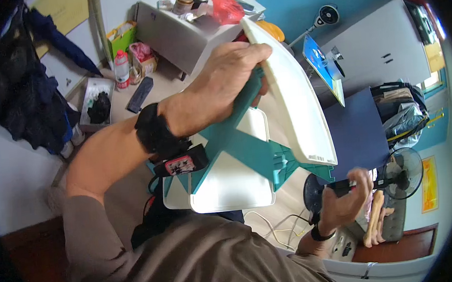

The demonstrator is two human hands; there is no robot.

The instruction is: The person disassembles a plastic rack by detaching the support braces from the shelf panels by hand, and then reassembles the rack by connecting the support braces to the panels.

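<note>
My left hand [222, 83] is closed round the upper edge of a white plastic panel with a raised rim [299, 99]. The panel is tilted up on its side, and the top of a green cross-shaped plastic frame [248, 152] lies against the same hand. Some of the fingers are hidden behind the panel's edge. Below the green frame, over my lap, are white rounded trays or panels [229, 193]. My right hand [345, 201] is raised to the right of the panel, apart from it. Its fingers are spread, with nothing in them.
A grey cabinet [176, 34] holding a red plastic bag [225, 7] stands ahead. To the left are a red-capped bottle [121, 72] and an open box [97, 97]. A standing fan [404, 173] is at the right; cables [274, 226] lie on the floor.
</note>
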